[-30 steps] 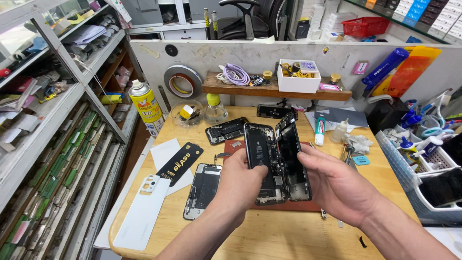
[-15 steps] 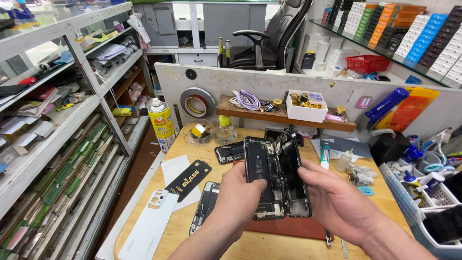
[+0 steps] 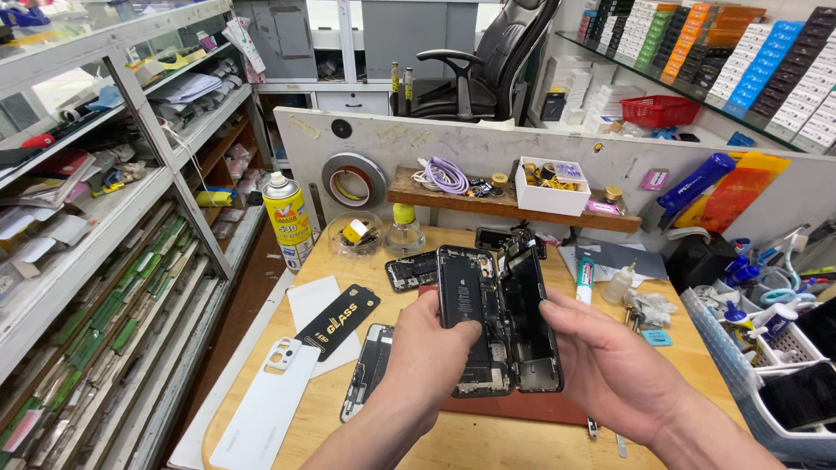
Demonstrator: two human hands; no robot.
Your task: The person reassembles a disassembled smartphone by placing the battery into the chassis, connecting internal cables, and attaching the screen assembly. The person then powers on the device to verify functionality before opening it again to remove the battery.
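I hold an opened black smartphone [image 3: 496,318] up above the wooden bench [image 3: 340,409], folded apart like a book. My left hand [image 3: 431,348] grips the left half, the body with its dark battery and internals. My right hand [image 3: 614,365] holds the right half, the dark screen panel, by its outer edge. Under the phone lies a reddish work mat [image 3: 522,409]. Another stripped phone body [image 3: 367,383] lies flat on the bench just left of my left wrist, and a third [image 3: 411,271] rests behind it.
A yellow spray can [image 3: 288,218], a glass bowl [image 3: 357,235] and a small bottle [image 3: 404,231] stand at the back left. A black packet [image 3: 338,320] and white back cover [image 3: 270,405] lie left. Metal shelving [image 3: 104,261] runs along the left; a basket [image 3: 766,383] sits right.
The view has tilted up and drawn closer to the bench. Both hands still hold the opened phone, lifted slightly and turned a little more upright.
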